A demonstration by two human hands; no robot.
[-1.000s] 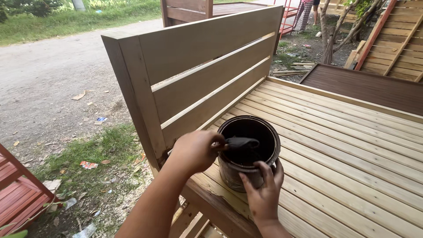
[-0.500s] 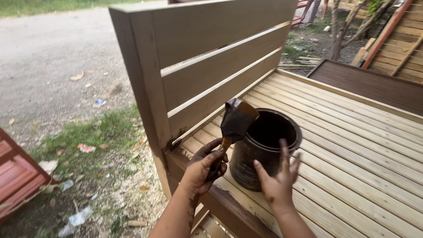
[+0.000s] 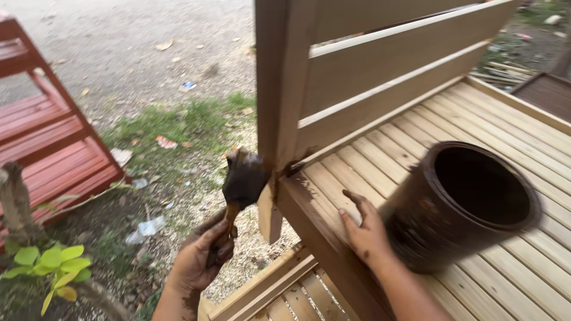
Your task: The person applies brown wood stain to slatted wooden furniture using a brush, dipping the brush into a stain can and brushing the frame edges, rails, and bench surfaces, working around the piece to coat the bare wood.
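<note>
My left hand (image 3: 199, 261) grips the handle of a paintbrush (image 3: 241, 184) whose bristles are loaded with dark brown stain. The bristles touch the outer lower corner of a pale wooden post (image 3: 279, 119) of a slatted bench or bed frame. My right hand (image 3: 364, 229) rests flat on the wooden slats (image 3: 476, 137), fingers spread, touching the side of a stain-smeared dark bucket (image 3: 461, 208) that stands on the slats. A dark stained patch shows on the frame edge (image 3: 309, 208) near the post.
A red-painted wooden slatted piece (image 3: 53, 142) stands at the left. Grass, gravel and bits of litter (image 3: 166, 142) cover the ground below. A green-leafed plant (image 3: 53, 267) and a stump (image 3: 18, 202) sit at bottom left. Another pale slatted frame (image 3: 279, 297) lies below.
The brush has come out of the bucket and down to the post's lower corner. My right hand slid from the bucket's side to the slats. The view swung left and downward.
</note>
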